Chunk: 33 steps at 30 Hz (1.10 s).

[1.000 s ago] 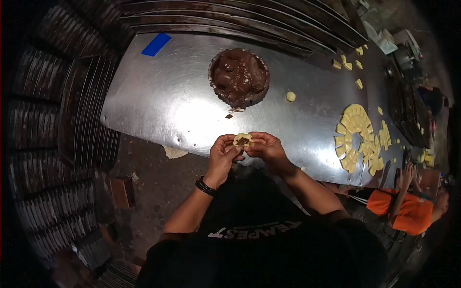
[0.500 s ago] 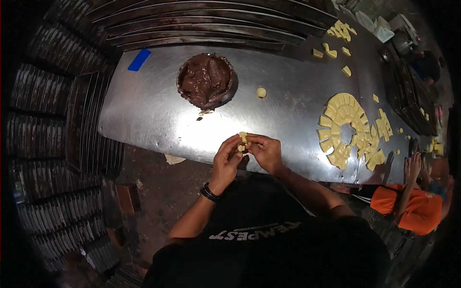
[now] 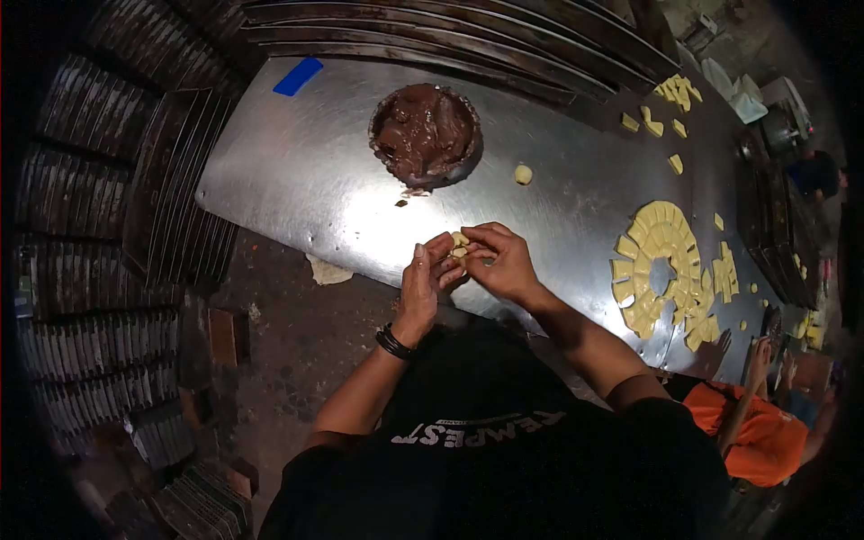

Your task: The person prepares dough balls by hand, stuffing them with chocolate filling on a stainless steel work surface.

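A small piece of yellow dough [image 3: 459,241] is between my two hands, above the table's near edge. My left hand [image 3: 419,286] supports it with its fingers, and the thumb points up beside it. My right hand [image 3: 508,265] pinches the dough from the other side with thumb and fingertips; part of the piece is hidden. Beyond my hands stands a bowl of thick brown filling [image 3: 423,135], with smears on the metal at its near side. One round dough ball [image 3: 523,175] lies to the right of the bowl.
Cut yellow dough pieces form a ring [image 3: 641,270] on the metal table [image 3: 558,216], with more pieces farther back. A blue scraper [image 3: 298,77] lies at the far left. Dark trays [image 3: 432,36] are stacked behind. A person in an orange shirt [image 3: 765,436] works at right.
My left hand's fingers have straightened and its thumb has lifted away from the dough. The dough remains between both hands. The camera view has shifted and turned a little.
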Tool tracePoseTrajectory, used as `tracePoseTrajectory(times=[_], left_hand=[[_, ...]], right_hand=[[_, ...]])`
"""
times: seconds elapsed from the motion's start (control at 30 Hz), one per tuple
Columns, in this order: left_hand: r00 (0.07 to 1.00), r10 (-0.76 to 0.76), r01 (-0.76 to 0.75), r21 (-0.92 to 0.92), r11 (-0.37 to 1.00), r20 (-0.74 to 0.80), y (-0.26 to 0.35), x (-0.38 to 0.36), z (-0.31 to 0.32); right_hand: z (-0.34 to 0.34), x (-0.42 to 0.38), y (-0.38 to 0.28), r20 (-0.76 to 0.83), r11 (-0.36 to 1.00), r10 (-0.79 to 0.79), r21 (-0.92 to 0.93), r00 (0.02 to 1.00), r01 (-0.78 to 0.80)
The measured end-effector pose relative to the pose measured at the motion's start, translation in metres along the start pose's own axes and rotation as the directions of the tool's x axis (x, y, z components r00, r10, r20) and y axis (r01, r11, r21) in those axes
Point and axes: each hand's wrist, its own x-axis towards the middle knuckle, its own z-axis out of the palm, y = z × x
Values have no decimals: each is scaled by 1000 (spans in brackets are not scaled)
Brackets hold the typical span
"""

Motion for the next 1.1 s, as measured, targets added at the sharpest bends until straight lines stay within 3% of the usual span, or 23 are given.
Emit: tracePoseTrajectory(times=[0.07,0.17,0.2,0.23,0.27,0.3,0.33,0.43,0.57,0.6,0.7,0.73,0.8,0.93,1.03,1.1], left_hand=[[1000,3,-3,-80,997,-4,4,4,-4],[996,-34,32,22,999,82,18,7,-10],[991,-88,90,-21,996,99,25,10,-12],[993,-23,19,33,999,120,31,12,-15],[988,42,-55,86,995,148,36,15,-17],[977,109,-134,136,982,181,41,19,-19],[986,95,-121,195,973,140,43,23,-22],[970,129,-179,245,953,205,36,31,-16],[942,222,-311,410,857,251,31,28,3],[934,281,-350,419,838,218,29,27,9],[929,321,-370,526,766,187,16,21,13],[948,294,-317,452,834,121,11,18,18],[956,268,-290,487,824,116,6,13,24],[962,243,-267,618,739,125,8,1,36],[993,63,-20,387,922,-99,3,-5,35],[982,156,-103,397,912,-105,-7,-4,35]], right_hand=[[5,3,-5,34,926,-240,-291,970,240],[4,13,3,69,884,-289,-365,955,294],[-1,17,-4,108,906,-222,-346,969,246],[-6,20,-7,21,993,6,-116,1000,-4],[-11,23,-9,-13,961,241,142,970,-237],[-16,26,-14,14,814,455,398,890,-422],[-25,28,-29,47,680,536,567,843,-464],[-36,19,-31,142,449,509,798,849,-402],[-28,3,-28,257,280,497,857,829,-433],[-27,-1,-24,271,282,520,840,810,-463],[-32,-16,-10,266,580,426,653,865,-486],[-38,-18,-8,267,652,424,573,865,-496],[-49,-23,-6,284,769,423,390,860,-507],[-62,-27,14,273,797,398,371,876,-477],[-75,-27,36,282,568,509,600,813,-564],[-76,-25,35,273,588,497,592,824,-551]])
